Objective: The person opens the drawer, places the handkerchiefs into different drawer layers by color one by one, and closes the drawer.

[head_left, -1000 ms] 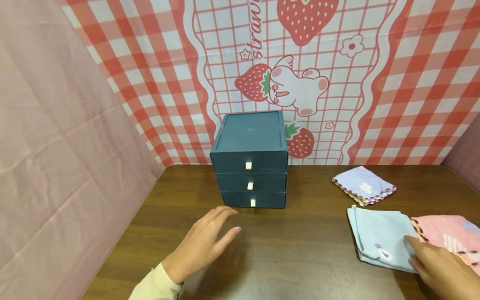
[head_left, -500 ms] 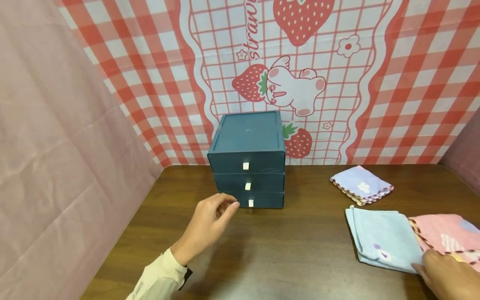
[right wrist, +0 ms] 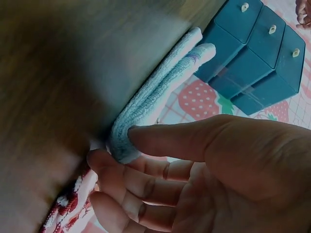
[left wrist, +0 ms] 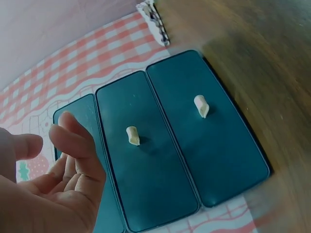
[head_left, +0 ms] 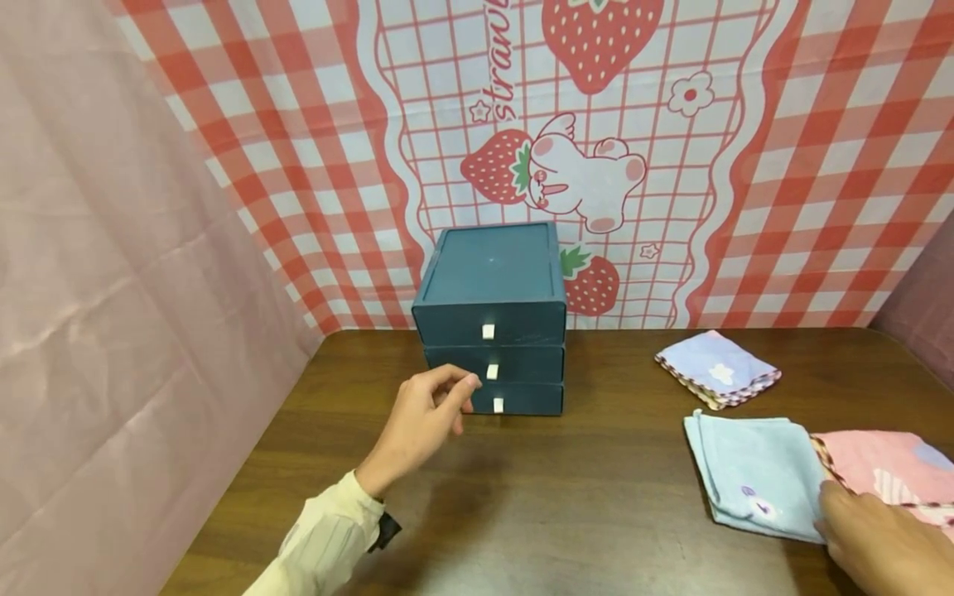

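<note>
My left hand point(head_left: 419, 420) hovers before the small dark teal drawer unit point(head_left: 492, 265), in front of its lower left part. In the left wrist view its thumb and forefinger are loosely bent with a gap between them, holding nothing. The unit has three closed drawers with small white pull tabs point(left wrist: 201, 106). At the right, my right hand point(head_left: 883, 530) pinches the near right edge of a folded light blue towel point(head_left: 768, 468). In the right wrist view the thumb point(right wrist: 165, 141) presses on the towel's folded edge, with bent fingers at its other side.
A folded pink towel point(head_left: 887, 463) with a striped border lies right beside the blue one. Behind them is a folded lavender towel point(head_left: 717, 364). A strawberry-print cloth point(head_left: 820, 165) hangs behind the brown wooden table point(head_left: 596, 497), and a pink cloth point(head_left: 149, 331) hangs at the left.
My left hand has moved up and forward toward the drawer unit, its fingers bending closer to the thumb. The right hand has shifted slightly along the blue towel's right edge, closing on it.
</note>
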Tool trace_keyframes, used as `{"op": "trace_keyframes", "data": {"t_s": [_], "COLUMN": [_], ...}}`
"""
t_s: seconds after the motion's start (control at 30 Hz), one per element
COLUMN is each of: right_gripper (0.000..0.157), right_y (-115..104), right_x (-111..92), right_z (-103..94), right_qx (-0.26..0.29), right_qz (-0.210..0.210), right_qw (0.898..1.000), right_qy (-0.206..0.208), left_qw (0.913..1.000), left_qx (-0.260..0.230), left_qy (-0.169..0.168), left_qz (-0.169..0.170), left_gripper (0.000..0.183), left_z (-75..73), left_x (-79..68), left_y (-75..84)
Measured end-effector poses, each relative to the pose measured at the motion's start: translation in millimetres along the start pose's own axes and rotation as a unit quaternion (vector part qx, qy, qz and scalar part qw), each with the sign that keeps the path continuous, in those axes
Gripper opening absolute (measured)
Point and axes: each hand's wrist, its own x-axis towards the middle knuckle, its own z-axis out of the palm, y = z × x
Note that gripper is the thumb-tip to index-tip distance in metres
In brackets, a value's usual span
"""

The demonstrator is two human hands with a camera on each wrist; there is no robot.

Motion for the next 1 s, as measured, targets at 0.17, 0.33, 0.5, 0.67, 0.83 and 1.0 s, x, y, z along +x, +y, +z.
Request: {"op": "trace_keyframes", "data": {"t_s": [0.17,0.33,0.5,0.67,0.83,1.0], "right_gripper": [0.017,0.027,0.035,0.039,0.036,0.031], "right_y": [-4.9,0.1,1.3,7.8,14.1,14.7], "right_x": [-2.4,-6.2,-5.1,-4.5,-2.7,-3.0], "right_z": [-2.3,3.8,6.6,10.4,11.4,9.3], "right_qx": [-0.003,-0.004,-0.013,-0.018,-0.016,-0.011], "right_qz": [-0.03,-0.09,-0.132,-0.159,-0.151,-0.127], "right_qw": [0.999,0.989,0.974,0.962,0.969,0.982], "right_qy": [0.04,0.121,0.181,0.221,0.193,0.141], "left_qw": [0.9978,0.9916,0.9845,0.9685,0.9588,0.9607], "left_qx": [-0.058,-0.12,-0.166,-0.238,-0.274,-0.269], "left_qy": [0.0,-0.003,-0.008,-0.024,-0.028,-0.016], "left_qz": [-0.033,-0.048,-0.057,-0.07,-0.07,-0.068], "left_gripper": [0.018,0.021,0.029,0.036,0.042,0.045], "left_z": [-4.3,-2.1,-0.4,8.7,20.8,25.7], "left_x": [4.8,13.6,19.7,31.8,43.1,48.1], "left_y": [20.4,19.2,13.6,2.6,-7.9,-8.8]}}
